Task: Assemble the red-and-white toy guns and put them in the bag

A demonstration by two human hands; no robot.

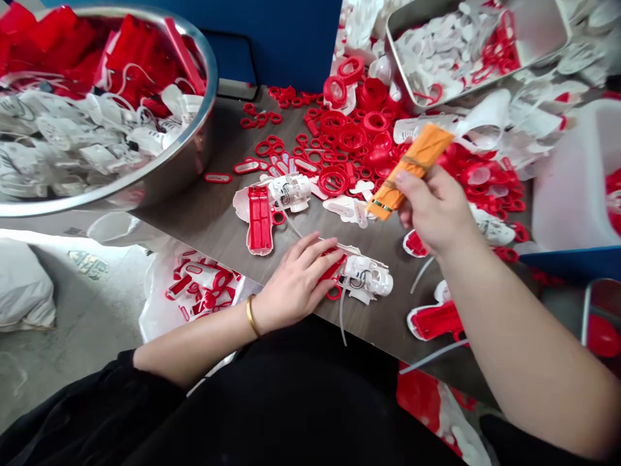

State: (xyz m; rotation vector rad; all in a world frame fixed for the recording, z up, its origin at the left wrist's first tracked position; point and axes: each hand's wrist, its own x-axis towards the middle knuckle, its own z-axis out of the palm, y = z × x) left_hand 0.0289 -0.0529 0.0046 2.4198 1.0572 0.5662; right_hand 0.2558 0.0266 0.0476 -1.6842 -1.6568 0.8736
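My left hand (295, 281) lies on the table, its fingers pressed over a red and white plastic moulded shell (363, 275) with wiring inside. My right hand (434, 207) is raised above the table, gripping an orange bundle (412, 169) bound with a rubber band. Below it, a red and white moulded part (434, 320) lies near the table's front edge. Another open red shell (259, 220) sits left of my left hand. Many red plastic rings (349, 139) are heaped beyond both hands.
A steel basin (208, 84) of red and white parts stands at the left. A metal tray (473, 84) of white pieces and a white plastic bin (572, 181) stand at the right. A plastic bag of red parts (198, 291) hangs below the brown table edge (291, 310).
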